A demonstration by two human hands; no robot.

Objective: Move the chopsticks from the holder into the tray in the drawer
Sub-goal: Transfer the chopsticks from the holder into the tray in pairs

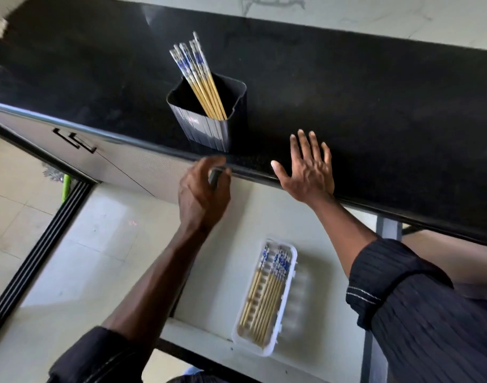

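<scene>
A black square holder point(209, 125) stands near the front edge of the black counter point(347, 100). Several yellow chopsticks with blue-and-white tops point(198, 76) lean in it toward the back left. Below, the open drawer point(223, 244) holds a white tray point(285, 308) with several more chopsticks point(267, 297) lying lengthwise in its left side. My left hand point(203, 192) hovers just below the holder at the counter edge, fingers curled and empty. My right hand point(308, 167) is spread flat over the counter edge, right of the holder, holding nothing.
A closed cabinet front with a black handle point(76, 140) sits left of the drawer. A tiled floor point(21, 205) and a dark sliding-door track point(40, 250) lie at the left. A pale wall runs behind the counter.
</scene>
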